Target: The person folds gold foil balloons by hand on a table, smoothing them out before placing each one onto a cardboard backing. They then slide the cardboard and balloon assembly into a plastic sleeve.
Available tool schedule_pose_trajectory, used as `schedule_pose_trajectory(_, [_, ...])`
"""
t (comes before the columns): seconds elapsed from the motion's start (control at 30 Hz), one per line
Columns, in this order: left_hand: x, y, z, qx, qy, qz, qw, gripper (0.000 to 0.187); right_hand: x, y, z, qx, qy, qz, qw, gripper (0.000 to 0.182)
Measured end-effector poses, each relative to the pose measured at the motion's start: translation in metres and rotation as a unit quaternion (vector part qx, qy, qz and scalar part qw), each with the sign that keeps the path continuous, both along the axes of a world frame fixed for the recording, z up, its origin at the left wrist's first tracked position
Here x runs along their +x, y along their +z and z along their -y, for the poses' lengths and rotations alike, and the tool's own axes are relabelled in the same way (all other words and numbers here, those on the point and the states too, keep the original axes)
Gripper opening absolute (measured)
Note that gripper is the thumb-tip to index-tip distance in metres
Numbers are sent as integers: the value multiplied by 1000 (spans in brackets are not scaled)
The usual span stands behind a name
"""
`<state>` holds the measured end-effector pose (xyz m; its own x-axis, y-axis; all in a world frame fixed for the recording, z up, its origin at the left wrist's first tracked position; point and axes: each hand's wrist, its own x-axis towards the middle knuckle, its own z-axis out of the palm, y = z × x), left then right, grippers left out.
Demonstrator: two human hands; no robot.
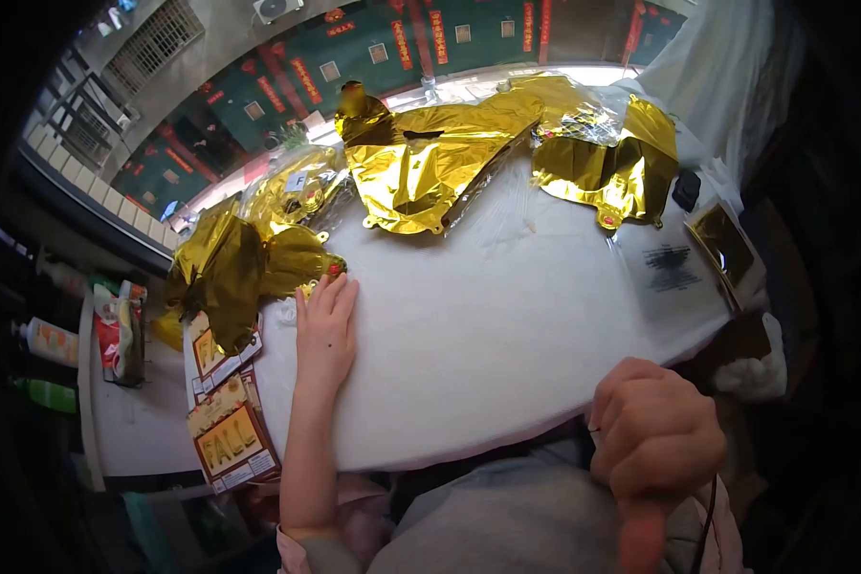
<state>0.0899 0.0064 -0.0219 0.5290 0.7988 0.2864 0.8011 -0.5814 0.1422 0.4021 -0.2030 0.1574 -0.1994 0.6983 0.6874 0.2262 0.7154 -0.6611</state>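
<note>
My left hand [325, 330] lay flat and released on the white bench [488, 335], its fingertips touching the edge of a crumpled gold foil balloon [244, 268] at the bench's left end. My right hand [655, 440] was clenched in a fist near my body, well apart from the foil; whether its grip held anything, I could not tell.

Black phone [686, 188] near table edge [469, 440]; "FALL" packs [231, 442] lower left; bottles [48, 342] on shelf.
</note>
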Motion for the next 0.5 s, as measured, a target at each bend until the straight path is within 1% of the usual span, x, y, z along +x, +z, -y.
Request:
schedule_pose_trajectory(0.03, [-3,2,-2,3,1,-1,1000,43,1,-8,-9,-34,-24,-19,999,42])
schedule_pose_trajectory(0.1, [-9,3,-2,5,32,23,999,41,-25,-29,-31,-134,-191,-36,972,39])
schedule_pose_trajectory(0.13, [-13,2,-3,6,32,23,999,41,-35,-38,-46,-178,-160,-18,971,36])
schedule_pose_trajectory(0.17, [-17,1,-5,33,49,25,998,40,-43,-47,-65,-221,-130,0,967,34])
schedule_pose_trajectory(0.2, [-20,0,-5,60,66,28,996,40,-52,-64,-86,-213,-112,50,969,29])
schedule_pose_trajectory(0.23, [-22,1,-6,61,65,29,996,40,-62,-84,-111,-202,-95,100,970,26])
schedule_pose_trajectory(0.3, [-24,3,-6,71,76,43,994,37,-88,-127,-161,-135,-122,140,973,23])
schedule_pose_trajectory(0.37, [-25,4,-4,55,72,60,994,37,-116,-148,-204,-199,-121,124,965,25])
schedule_pose_trajectory(0.43, [-25,3,-2,39,69,78,994,37,-141,-173,-250,-224,-101,101,964,32])
schedule_pose_trajectory(0.47, [-26,1,-1,20,66,106,992,37,-155,-183,-270,-223,-99,101,965,32])
schedule_pose_trajectory(0.5, [-27,-1,-1,2,63,135,989,38,-169,-191,-289,-208,-201,126,949,35])
